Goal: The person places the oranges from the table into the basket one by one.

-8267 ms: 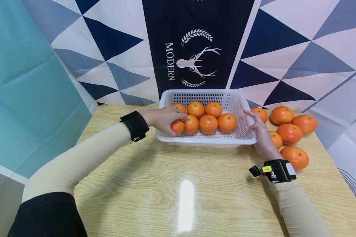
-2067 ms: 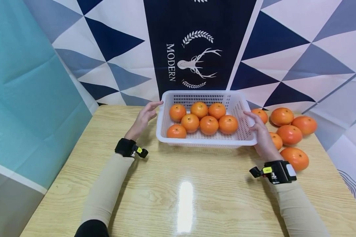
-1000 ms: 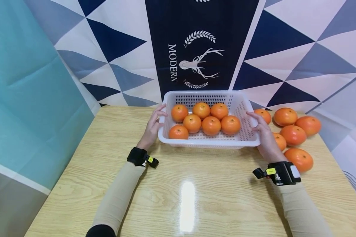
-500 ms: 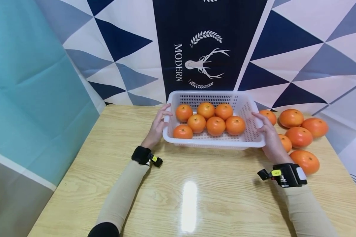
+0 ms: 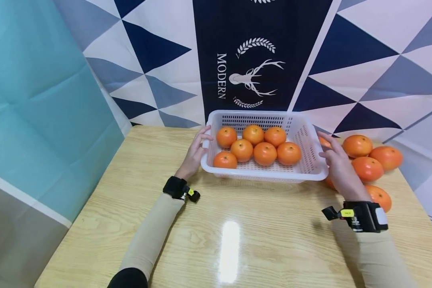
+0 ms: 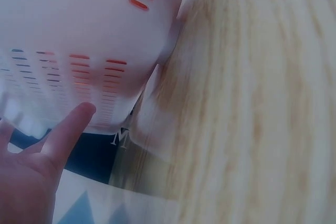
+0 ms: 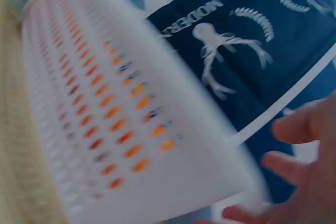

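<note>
A white slotted basket (image 5: 263, 174) stands on the wooden table (image 5: 237, 240), by the far wall, with several oranges (image 5: 265, 153) inside. My left hand (image 5: 196, 154) is at the basket's left side, its thumb and forefinger curved over the rim. The left wrist view shows the basket wall (image 6: 79, 35) with one finger (image 6: 68, 129) lying against it. My right hand (image 5: 336, 162) hovers just right of the basket with spread fingers, not touching the rim. The right wrist view is blurred and shows the basket wall (image 7: 121, 129) with my spread fingers (image 7: 302, 124) apart from it.
Several loose oranges (image 5: 367, 168) lie on the table right of the basket, behind and beside my right hand. A patterned backdrop (image 5: 252, 72) hangs close behind the basket, and a teal sheet (image 5: 39, 100) lines the left side. The table's left edge (image 5: 86, 196) runs nearby.
My right hand has come off the basket's right rim and now hangs beside it with spread fingers. My left hand stays on the left rim. The basket has not visibly shifted.
</note>
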Action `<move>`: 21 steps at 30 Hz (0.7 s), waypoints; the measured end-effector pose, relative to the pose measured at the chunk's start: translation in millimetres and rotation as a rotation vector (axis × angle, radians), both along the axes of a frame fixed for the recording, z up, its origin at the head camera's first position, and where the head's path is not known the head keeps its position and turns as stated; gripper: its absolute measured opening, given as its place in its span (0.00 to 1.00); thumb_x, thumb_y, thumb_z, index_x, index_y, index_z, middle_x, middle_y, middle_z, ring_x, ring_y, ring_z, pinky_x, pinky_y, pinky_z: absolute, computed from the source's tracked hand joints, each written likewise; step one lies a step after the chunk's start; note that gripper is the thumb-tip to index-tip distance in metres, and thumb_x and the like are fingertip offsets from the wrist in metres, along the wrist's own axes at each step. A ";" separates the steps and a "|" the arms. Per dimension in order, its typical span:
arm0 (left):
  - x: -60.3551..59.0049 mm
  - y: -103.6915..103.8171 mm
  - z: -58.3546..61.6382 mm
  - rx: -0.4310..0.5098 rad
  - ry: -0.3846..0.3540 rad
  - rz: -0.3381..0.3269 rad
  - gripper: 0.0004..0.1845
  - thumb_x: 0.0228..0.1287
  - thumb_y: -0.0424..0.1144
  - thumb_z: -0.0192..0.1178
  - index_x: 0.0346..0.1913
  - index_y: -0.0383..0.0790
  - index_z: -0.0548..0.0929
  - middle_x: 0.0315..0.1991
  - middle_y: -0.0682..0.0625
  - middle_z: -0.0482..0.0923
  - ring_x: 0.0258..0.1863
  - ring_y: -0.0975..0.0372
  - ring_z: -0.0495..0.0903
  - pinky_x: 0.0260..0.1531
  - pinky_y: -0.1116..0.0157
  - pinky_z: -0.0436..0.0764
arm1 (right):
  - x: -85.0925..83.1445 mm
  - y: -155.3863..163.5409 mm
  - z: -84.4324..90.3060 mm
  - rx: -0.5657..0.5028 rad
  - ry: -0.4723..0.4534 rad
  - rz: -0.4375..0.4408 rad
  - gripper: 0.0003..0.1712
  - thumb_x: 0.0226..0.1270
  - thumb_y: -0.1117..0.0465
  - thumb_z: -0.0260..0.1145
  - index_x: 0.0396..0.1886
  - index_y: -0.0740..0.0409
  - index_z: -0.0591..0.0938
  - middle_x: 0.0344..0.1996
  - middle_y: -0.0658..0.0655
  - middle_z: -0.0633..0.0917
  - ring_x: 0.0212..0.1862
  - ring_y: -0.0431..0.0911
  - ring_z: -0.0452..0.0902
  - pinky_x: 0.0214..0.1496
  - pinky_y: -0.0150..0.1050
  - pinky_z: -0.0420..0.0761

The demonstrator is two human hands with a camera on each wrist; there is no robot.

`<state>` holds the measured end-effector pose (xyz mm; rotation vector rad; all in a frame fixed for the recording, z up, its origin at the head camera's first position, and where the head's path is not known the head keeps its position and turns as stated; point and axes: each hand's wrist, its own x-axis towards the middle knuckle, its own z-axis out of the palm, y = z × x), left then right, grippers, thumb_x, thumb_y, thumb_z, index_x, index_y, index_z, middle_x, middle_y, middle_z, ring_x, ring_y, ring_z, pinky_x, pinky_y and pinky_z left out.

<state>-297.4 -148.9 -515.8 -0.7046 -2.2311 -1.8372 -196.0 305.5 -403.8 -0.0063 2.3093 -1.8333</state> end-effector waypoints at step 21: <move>-35.9 -8.3 -39.3 0.029 -0.024 -0.041 0.22 0.68 0.33 0.49 0.61 0.54 0.81 0.91 0.62 0.58 0.94 0.61 0.49 0.87 0.35 0.63 | 33.0 56.9 49.1 0.697 0.182 0.051 0.37 0.89 0.47 0.61 0.88 0.56 0.67 0.83 0.67 0.71 0.71 0.53 0.78 0.50 0.31 0.85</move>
